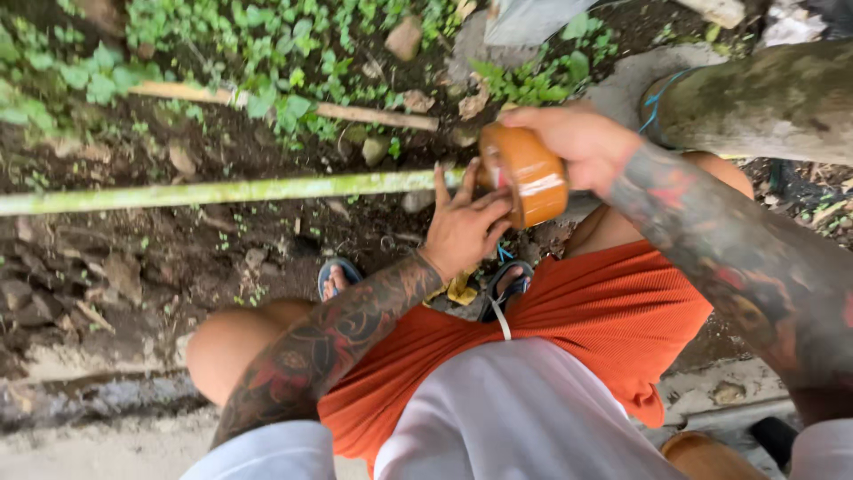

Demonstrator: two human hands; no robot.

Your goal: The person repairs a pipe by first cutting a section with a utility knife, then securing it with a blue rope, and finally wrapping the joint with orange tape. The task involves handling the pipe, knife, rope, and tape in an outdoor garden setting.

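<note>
Right hand [582,142] is gripping a brown tape roll [526,173] at the green bamboo pole's [222,191] end; left hand [462,227], fingers spread, is pressing beside it; wrapping looks barely begun.

Person crouched, knees wide. Left hand [462,227] reaches forward from a tattooed forearm, fingers [442,185] spread open and flat, just below and left of the brown tape roll [526,174]. Right hand [577,140] comes in from the right of the roll, tattooed arm bent, fingers wrapped around its far side.
</note>
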